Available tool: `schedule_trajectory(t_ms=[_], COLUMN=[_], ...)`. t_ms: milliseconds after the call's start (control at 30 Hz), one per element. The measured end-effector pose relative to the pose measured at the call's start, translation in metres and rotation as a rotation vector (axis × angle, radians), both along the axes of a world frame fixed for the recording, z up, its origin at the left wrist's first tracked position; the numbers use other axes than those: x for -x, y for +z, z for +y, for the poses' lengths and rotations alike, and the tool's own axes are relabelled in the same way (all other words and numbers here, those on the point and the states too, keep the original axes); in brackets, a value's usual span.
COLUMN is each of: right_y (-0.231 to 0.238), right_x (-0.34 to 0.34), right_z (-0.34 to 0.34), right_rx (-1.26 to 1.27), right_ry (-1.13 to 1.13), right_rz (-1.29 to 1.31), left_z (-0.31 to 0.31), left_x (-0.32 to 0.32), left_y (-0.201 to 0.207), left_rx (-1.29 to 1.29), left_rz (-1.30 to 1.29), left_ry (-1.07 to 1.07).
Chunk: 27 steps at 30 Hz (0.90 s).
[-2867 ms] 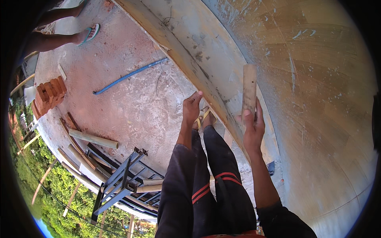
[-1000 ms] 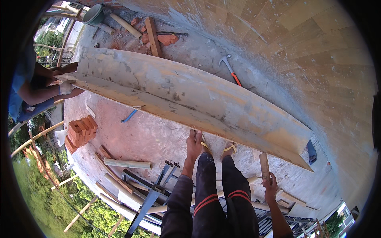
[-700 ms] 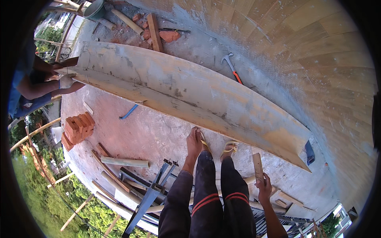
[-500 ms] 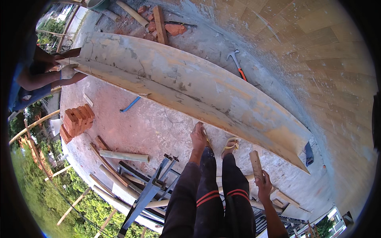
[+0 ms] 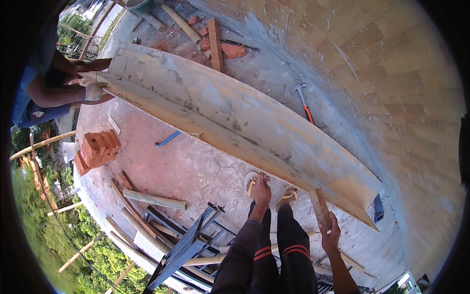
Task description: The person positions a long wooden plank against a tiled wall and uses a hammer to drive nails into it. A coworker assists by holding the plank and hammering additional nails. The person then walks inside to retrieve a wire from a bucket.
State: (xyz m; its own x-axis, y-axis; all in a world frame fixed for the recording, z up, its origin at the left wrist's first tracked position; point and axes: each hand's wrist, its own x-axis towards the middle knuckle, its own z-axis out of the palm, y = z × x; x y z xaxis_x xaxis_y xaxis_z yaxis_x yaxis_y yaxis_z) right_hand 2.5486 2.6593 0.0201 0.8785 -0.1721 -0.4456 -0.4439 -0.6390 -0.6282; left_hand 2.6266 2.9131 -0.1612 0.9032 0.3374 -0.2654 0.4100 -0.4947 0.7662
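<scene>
A long L-shaped form made of boards [image 5: 230, 117], stained with dried cement, stretches from the far left to the near right. My left hand [image 5: 262, 190] is closed on its near edge, just over my sandalled feet. In my right hand [image 5: 330, 231] is a short wooden block [image 5: 320, 208], held upright with its top against or just in front of the form's near edge; I cannot tell whether they touch. At the left end, another person's gloved hand [image 5: 95, 91] grips the same form.
A claw hammer [image 5: 303, 103] lies beyond the form by the wooden-looking wall [image 5: 382, 88]. Stacked bricks [image 5: 98, 149], a blue bar [image 5: 168, 138], a bamboo piece [image 5: 155, 199] and a dark metal frame [image 5: 193, 240] are on the left. A timber [image 5: 215, 45] and rubble lie at the back.
My left hand has shifted slightly right and down along the form's edge. The right hand's block has come nearer the form. My view has turned a little.
</scene>
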Motion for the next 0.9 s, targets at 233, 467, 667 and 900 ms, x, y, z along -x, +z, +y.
schedule_trajectory(t_ms=[233,467,667,900], right_y=[0.003,-0.095,-0.237,-0.344], right_x=[-0.055,-0.175,-0.277,-0.318], right_z=[0.021,-0.019,-0.103,-0.118], right_rx=[0.056,0.146,0.585,0.709], right_ry=[-0.114,-0.357,-0.128,0.296], right_rz=[-0.07,-0.02,-0.073,-0.069], left_z=[0.041,0.062,0.04,0.033], left_x=[0.002,-0.028,-0.039,-0.038], left_y=[0.021,0.044,0.028,0.002], left_rx=[0.106,0.198,0.169,0.075], left_rz=[0.219,0.219,0.177,0.226], left_ry=[-0.324,-0.44,-0.147,-0.072])
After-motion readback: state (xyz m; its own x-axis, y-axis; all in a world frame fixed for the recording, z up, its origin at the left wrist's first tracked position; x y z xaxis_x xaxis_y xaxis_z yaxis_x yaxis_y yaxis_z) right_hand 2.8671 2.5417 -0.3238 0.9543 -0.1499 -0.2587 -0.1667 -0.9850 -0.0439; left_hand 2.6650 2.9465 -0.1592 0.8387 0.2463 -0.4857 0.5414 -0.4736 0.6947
